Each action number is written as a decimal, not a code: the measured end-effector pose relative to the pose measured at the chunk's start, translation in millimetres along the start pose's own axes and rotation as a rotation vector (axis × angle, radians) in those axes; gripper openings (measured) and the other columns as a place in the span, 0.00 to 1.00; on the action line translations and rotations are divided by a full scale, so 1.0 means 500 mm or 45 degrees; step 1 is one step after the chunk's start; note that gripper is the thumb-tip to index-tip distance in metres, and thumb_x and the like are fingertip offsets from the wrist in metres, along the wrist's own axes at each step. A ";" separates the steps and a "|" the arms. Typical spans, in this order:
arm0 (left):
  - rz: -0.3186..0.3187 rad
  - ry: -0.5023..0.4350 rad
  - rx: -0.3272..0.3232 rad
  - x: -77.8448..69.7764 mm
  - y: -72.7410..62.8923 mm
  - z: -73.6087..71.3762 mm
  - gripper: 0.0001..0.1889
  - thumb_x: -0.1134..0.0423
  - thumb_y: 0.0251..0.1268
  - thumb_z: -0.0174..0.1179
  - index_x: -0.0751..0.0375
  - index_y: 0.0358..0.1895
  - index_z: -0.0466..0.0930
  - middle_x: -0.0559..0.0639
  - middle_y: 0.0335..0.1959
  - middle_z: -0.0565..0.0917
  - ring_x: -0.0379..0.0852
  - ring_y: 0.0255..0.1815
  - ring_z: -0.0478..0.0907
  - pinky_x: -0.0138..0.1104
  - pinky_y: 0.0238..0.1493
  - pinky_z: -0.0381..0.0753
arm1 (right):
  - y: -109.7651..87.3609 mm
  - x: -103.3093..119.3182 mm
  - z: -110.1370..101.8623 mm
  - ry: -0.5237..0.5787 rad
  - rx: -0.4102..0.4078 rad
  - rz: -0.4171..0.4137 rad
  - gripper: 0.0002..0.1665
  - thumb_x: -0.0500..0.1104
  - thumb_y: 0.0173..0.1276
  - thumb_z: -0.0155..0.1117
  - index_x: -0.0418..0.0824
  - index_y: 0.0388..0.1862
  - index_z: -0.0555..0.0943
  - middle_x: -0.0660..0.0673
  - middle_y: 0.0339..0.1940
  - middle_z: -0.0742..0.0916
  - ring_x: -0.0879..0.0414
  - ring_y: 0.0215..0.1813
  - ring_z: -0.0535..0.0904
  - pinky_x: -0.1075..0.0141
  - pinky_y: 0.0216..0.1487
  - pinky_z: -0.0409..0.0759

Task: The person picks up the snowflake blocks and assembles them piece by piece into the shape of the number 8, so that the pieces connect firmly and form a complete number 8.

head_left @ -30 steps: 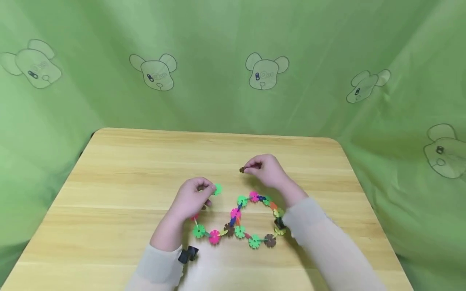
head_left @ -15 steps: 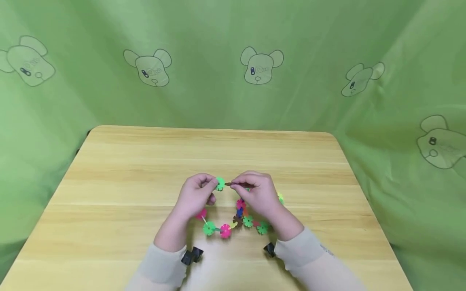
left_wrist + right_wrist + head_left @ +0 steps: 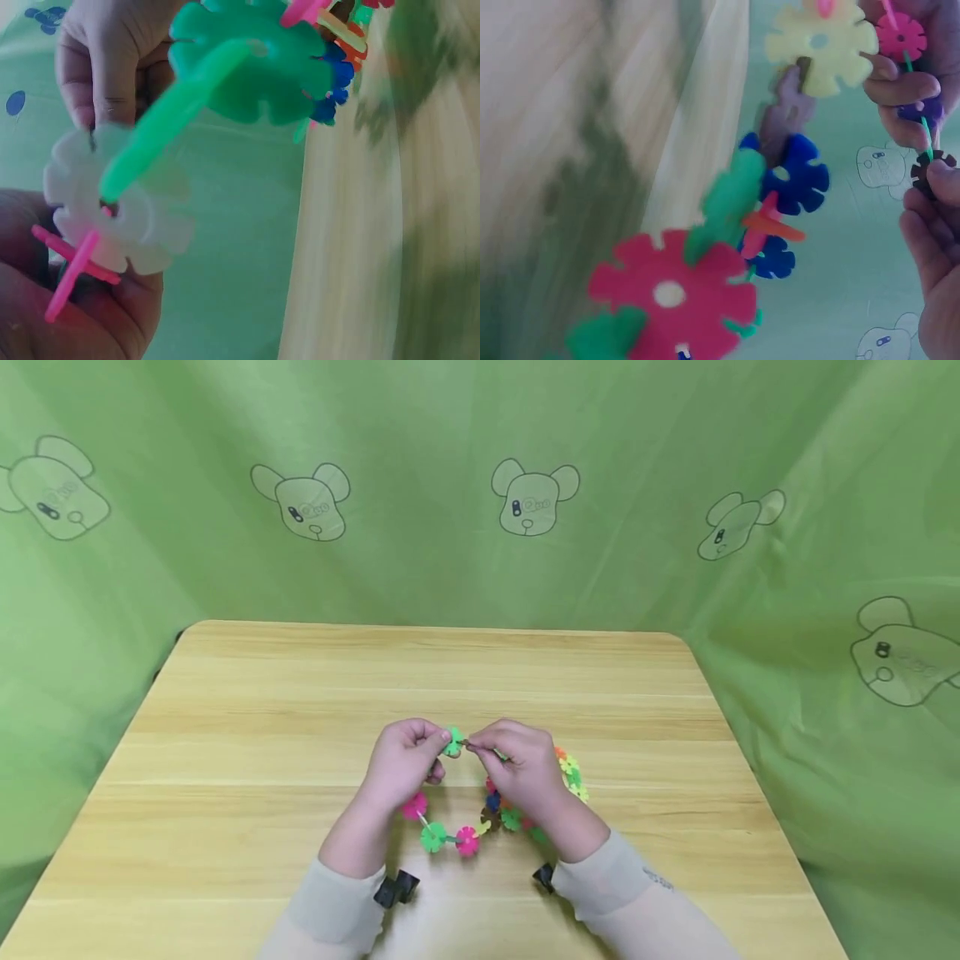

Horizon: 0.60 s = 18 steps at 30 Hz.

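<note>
In the head view my left hand (image 3: 405, 764) pinches a green notched snowflake disc (image 3: 453, 742) between thumb and finger. My right hand (image 3: 525, 768) pinches a small brown snowflake disc (image 3: 921, 178), seen edge-on from the head and meeting the green disc's right edge. Whether it is slotted in cannot be told. A chain of linked discs hangs from the left hand: a pink disc (image 3: 415, 806), a green one (image 3: 432, 837) and another pink one (image 3: 467, 841). The chain joins a loop partly hidden behind the right hand; yellow discs (image 3: 576, 789) show beyond it.
The wooden table (image 3: 262, 735) spreads around both hands. Green curtain (image 3: 420, 568) printed with bear heads hangs behind and at both sides. Black wrist cameras (image 3: 396, 888) sit at the cuffs, close to the chain.
My right hand has come left and toward me from the back, bringing the brown disc to the green disc's edge. The left hand has stayed nearly in place.
</note>
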<state>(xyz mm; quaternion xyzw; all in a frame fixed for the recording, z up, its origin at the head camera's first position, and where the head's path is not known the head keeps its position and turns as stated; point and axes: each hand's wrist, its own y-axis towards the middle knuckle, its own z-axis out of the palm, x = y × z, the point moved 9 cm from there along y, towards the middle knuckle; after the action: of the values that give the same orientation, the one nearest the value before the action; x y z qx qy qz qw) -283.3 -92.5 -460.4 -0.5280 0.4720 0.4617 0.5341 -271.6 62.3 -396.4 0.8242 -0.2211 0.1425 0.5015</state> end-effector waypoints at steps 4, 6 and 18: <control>0.007 -0.006 -0.004 -0.003 -0.003 -0.004 0.07 0.71 0.78 0.59 0.72 0.39 0.83 0.55 0.30 0.87 0.39 0.19 0.76 0.30 0.25 0.84 | 0.004 0.000 0.006 -0.017 0.049 0.029 0.04 0.33 0.72 0.73 0.32 0.35 0.88 0.41 0.34 0.91 0.47 0.36 0.90 0.65 0.42 0.90; 0.014 0.000 0.001 -0.001 -0.004 -0.003 0.07 0.70 0.78 0.59 0.71 0.40 0.82 0.55 0.30 0.87 0.40 0.19 0.76 0.31 0.24 0.84 | -0.001 -0.022 0.002 -0.047 0.110 0.225 0.07 0.37 0.72 0.74 0.32 0.42 0.87 0.42 0.39 0.91 0.50 0.39 0.90 0.65 0.43 0.90; 0.008 0.074 0.013 0.013 0.000 0.002 0.07 0.69 0.82 0.54 0.69 0.44 0.79 0.57 0.35 0.88 0.43 0.22 0.78 0.34 0.27 0.86 | -0.202 -0.144 0.025 -0.072 0.777 1.158 0.17 0.45 0.85 0.55 0.40 0.38 0.85 0.50 0.24 0.79 0.57 0.27 0.73 0.60 0.37 0.80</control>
<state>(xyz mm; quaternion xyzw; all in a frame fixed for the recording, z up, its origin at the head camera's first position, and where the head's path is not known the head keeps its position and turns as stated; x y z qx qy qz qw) -282.4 -91.4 -467.0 -0.5369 0.4915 0.4454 0.5213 -282.4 107.6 -512.0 0.7570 -0.5173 0.3804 0.1212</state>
